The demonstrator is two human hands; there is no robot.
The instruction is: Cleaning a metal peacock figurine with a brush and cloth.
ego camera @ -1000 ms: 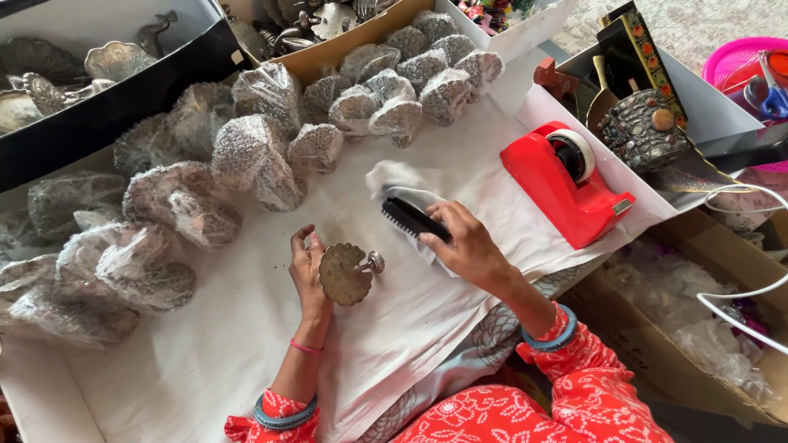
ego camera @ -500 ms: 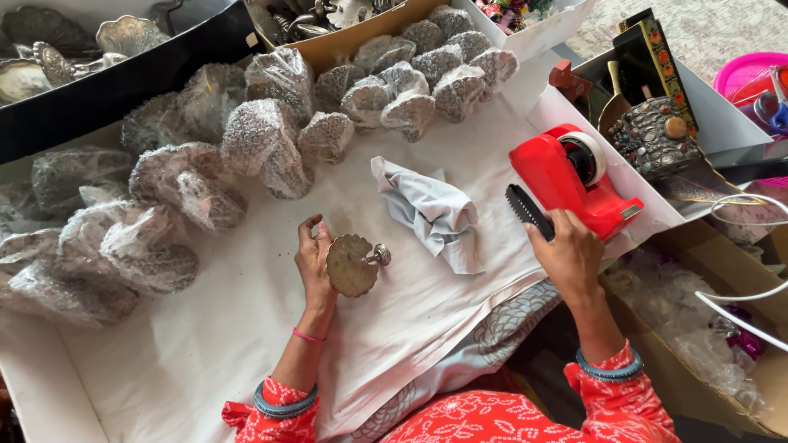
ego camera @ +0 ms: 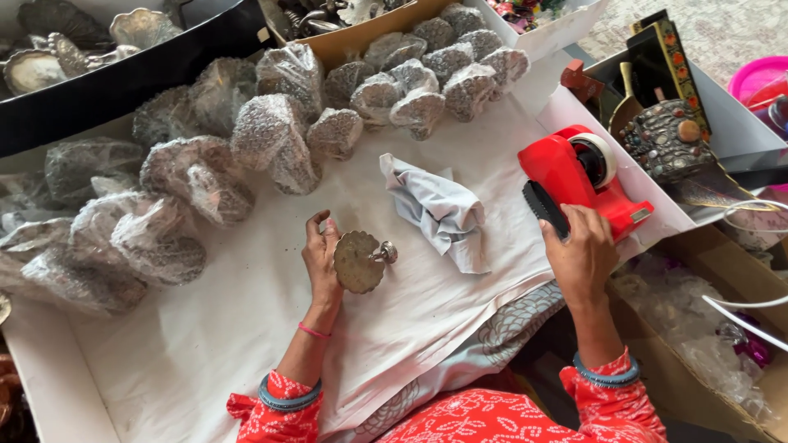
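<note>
My left hand (ego camera: 322,256) holds a round, scalloped metal ornament (ego camera: 359,261) with a small knob, just above the white paper sheet (ego camera: 246,328). My right hand (ego camera: 581,250) grips a black brush (ego camera: 545,208) and rests it beside the red tape dispenser (ego camera: 579,176) at the paper's right edge. A crumpled grey cloth (ego camera: 439,209) lies on the paper between my two hands.
Several plastic-wrapped ornaments (ego camera: 271,135) are lined up across the far and left side of the paper. A black tray (ego camera: 123,90) with unwrapped metal pieces sits at the back left. A box (ego camera: 722,107) with a decorated metal item stands on the right, a carton (ego camera: 739,328) below it.
My right hand carried the black brush from over the cloth rightward to beside the red tape dispenser. The cloth now lies uncovered. My left hand kept hold of the ornament.
</note>
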